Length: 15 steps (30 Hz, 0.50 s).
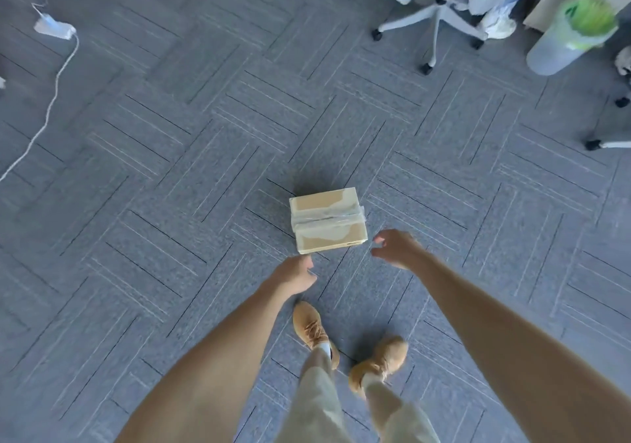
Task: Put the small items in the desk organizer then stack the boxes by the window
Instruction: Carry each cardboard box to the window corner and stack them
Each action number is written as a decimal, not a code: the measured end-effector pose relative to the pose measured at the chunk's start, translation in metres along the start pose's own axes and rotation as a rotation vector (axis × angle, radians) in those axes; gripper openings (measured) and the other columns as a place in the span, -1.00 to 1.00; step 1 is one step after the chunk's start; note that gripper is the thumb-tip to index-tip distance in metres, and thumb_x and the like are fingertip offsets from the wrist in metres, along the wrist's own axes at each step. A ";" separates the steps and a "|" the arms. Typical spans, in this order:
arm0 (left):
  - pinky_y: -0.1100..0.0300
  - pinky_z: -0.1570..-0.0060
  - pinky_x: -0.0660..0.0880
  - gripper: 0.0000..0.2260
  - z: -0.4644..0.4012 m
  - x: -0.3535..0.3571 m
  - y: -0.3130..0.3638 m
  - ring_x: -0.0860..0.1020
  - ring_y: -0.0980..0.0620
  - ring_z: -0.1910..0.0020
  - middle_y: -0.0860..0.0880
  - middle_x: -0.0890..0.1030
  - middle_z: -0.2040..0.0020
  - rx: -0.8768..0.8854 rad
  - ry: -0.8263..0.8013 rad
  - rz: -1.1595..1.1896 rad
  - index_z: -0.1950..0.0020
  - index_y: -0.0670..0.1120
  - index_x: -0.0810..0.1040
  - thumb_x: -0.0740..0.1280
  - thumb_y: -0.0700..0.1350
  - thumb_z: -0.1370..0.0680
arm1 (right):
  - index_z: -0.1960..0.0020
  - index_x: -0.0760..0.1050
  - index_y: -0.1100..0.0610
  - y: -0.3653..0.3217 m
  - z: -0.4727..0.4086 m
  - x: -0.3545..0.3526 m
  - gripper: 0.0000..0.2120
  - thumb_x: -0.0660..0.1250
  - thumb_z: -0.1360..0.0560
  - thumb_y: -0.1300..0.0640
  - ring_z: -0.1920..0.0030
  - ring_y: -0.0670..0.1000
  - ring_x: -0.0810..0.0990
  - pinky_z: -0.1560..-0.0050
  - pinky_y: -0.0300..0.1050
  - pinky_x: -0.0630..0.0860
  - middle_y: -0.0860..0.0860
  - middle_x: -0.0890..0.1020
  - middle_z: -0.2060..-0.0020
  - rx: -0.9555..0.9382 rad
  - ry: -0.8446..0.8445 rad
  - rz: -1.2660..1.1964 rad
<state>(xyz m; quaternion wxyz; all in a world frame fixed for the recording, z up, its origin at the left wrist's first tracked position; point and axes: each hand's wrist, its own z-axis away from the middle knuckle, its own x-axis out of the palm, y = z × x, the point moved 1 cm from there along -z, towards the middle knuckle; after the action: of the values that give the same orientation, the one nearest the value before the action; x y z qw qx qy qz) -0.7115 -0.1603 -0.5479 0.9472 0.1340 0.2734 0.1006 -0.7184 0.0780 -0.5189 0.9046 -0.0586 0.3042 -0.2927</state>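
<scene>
taped box (pixel 327 220) on carpet (pixel 170 169), hands apart

Pretty even, cool daylight is spread over the grey carpet (pixel 170 169), no harsh glare. A soft shadow is cast behind the taped cardboard box (pixel 328 220). Motion blur is seen on the green-lined bin (pixel 573 36), and wide-angle bending is noticed at the edges.

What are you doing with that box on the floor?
A person is bending over a taped cardboard box that sits on the grey carpet. The left hand and right hand reach toward its near corners, fingers spread, not gripping it yet. The box is not lifted.
</scene>
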 end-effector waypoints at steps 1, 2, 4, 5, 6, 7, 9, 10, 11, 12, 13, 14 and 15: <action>0.09 -0.23 0.45 -0.63 -0.015 0.002 0.000 0.52 -0.10 -0.28 -0.13 0.51 -0.37 -0.007 -0.012 0.017 -0.39 -0.12 0.45 0.27 -0.07 -0.60 | -0.37 0.47 0.08 0.001 -0.015 -0.001 -0.59 0.34 -0.55 0.02 -0.22 0.12 0.57 -0.20 -0.02 0.50 0.13 0.56 -0.30 0.009 -0.008 -0.008; 0.09 -0.23 0.45 -0.63 -0.030 0.005 -0.001 0.51 -0.10 -0.29 -0.14 0.51 -0.36 -0.018 -0.022 0.031 -0.39 -0.13 0.45 0.27 -0.07 -0.60 | -0.38 0.46 0.09 0.003 -0.031 0.000 -0.58 0.34 -0.56 0.02 -0.22 0.13 0.57 -0.17 -0.04 0.49 0.14 0.55 -0.30 0.016 -0.012 -0.014; 0.11 -0.22 0.45 -0.64 -0.063 0.014 -0.006 0.51 -0.10 -0.28 -0.14 0.52 -0.36 -0.045 -0.020 0.069 -0.38 -0.14 0.46 0.27 -0.07 -0.61 | -0.43 0.41 0.10 0.011 -0.067 0.004 -0.53 0.34 -0.56 0.00 -0.21 0.13 0.56 -0.06 -0.09 0.45 0.14 0.53 -0.31 0.021 -0.015 -0.030; 0.12 -0.21 0.45 -0.64 -0.079 0.021 -0.010 0.52 -0.10 -0.28 -0.13 0.53 -0.35 -0.066 -0.010 0.095 -0.38 -0.14 0.46 0.28 -0.06 -0.61 | -0.46 0.38 0.09 0.017 -0.086 0.009 -0.49 0.34 -0.56 -0.02 -0.22 0.13 0.55 -0.03 -0.10 0.41 0.15 0.51 -0.33 0.026 -0.020 -0.039; 0.13 -0.19 0.44 -0.64 -0.097 0.029 -0.014 0.52 -0.10 -0.28 -0.13 0.53 -0.34 -0.090 0.006 0.116 -0.37 -0.14 0.47 0.28 -0.04 -0.61 | -0.48 0.35 0.08 0.024 -0.108 0.016 -0.46 0.34 -0.55 -0.06 -0.23 0.13 0.54 -0.02 -0.11 0.39 0.16 0.49 -0.35 0.026 -0.022 -0.050; 0.13 -0.18 0.44 -0.64 -0.117 0.039 -0.019 0.52 -0.10 -0.28 -0.13 0.53 -0.34 -0.113 0.020 0.132 -0.37 -0.14 0.47 0.29 -0.03 -0.61 | -0.49 0.34 0.07 0.033 -0.130 0.024 -0.43 0.35 -0.54 -0.09 -0.25 0.14 0.53 -0.04 -0.10 0.39 0.16 0.47 -0.37 0.027 -0.025 -0.067; 0.12 -0.17 0.44 -0.64 -0.160 0.060 -0.032 0.52 -0.10 -0.27 -0.13 0.53 -0.33 -0.147 0.038 0.163 -0.36 -0.12 0.48 0.30 -0.02 -0.60 | -0.49 0.34 0.07 0.054 -0.177 0.045 -0.38 0.36 -0.52 -0.15 -0.29 0.15 0.51 -0.12 -0.05 0.44 0.16 0.47 -0.38 0.042 -0.026 -0.085; 0.11 -0.17 0.45 -0.66 -0.181 0.074 -0.039 0.53 -0.11 -0.25 -0.12 0.55 -0.30 -0.156 0.032 0.169 -0.33 -0.12 0.49 0.30 -0.02 -0.60 | -0.48 0.34 0.09 0.066 -0.199 0.058 -0.38 0.36 -0.52 -0.15 -0.32 0.16 0.49 -0.16 -0.03 0.43 0.15 0.48 -0.38 0.047 -0.037 -0.082; 0.10 -0.14 0.45 -0.70 -0.200 0.089 -0.046 0.54 -0.11 -0.20 -0.12 0.56 -0.24 -0.163 0.011 0.176 -0.28 -0.12 0.51 0.31 -0.04 -0.59 | -0.48 0.34 0.12 0.078 -0.219 0.073 -0.38 0.36 -0.52 -0.13 -0.36 0.16 0.46 -0.21 -0.01 0.42 0.14 0.47 -0.39 0.050 -0.057 -0.079; 0.10 -0.08 0.44 -0.78 -0.218 0.103 -0.053 0.55 -0.11 -0.12 -0.12 0.56 -0.15 -0.174 -0.016 0.178 -0.20 -0.11 0.51 0.31 -0.06 -0.59 | -0.48 0.35 0.15 0.089 -0.239 0.088 -0.38 0.37 -0.53 -0.10 -0.40 0.16 0.42 -0.27 0.01 0.39 0.14 0.46 -0.41 0.058 -0.079 -0.085; 0.10 -0.03 0.42 -0.86 -0.236 0.116 -0.061 0.53 -0.09 -0.05 -0.12 0.53 -0.07 -0.189 -0.035 0.182 -0.11 -0.10 0.49 0.31 -0.09 -0.58 | -0.48 0.35 0.18 0.097 -0.257 0.101 -0.39 0.38 -0.53 -0.06 -0.42 0.16 0.39 -0.34 0.03 0.35 0.14 0.45 -0.42 0.061 -0.095 -0.090; 0.09 -0.01 0.42 -0.89 -0.254 0.130 -0.069 0.53 -0.09 -0.04 -0.12 0.50 -0.04 -0.208 -0.047 0.182 -0.07 -0.08 0.48 0.31 -0.12 -0.57 | -0.48 0.35 0.19 0.108 -0.276 0.114 -0.40 0.38 -0.53 -0.03 -0.43 0.16 0.38 -0.37 0.03 0.32 0.14 0.44 -0.42 0.060 -0.107 -0.097; 0.06 -0.05 0.46 -0.88 -0.273 0.144 -0.077 0.55 -0.11 -0.08 -0.11 0.51 -0.04 -0.228 -0.055 0.186 -0.08 -0.08 0.49 0.32 -0.12 -0.57 | -0.47 0.35 0.20 0.119 -0.296 0.127 -0.41 0.39 -0.53 -0.01 -0.41 0.16 0.40 -0.35 0.01 0.32 0.15 0.44 -0.42 0.065 -0.113 -0.107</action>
<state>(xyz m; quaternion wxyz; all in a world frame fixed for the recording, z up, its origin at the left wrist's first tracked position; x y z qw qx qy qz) -0.7315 -0.1406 -0.8646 0.9500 0.0530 0.2205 0.2147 -0.7509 0.1254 -0.8569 0.9049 -0.0620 0.2394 -0.3465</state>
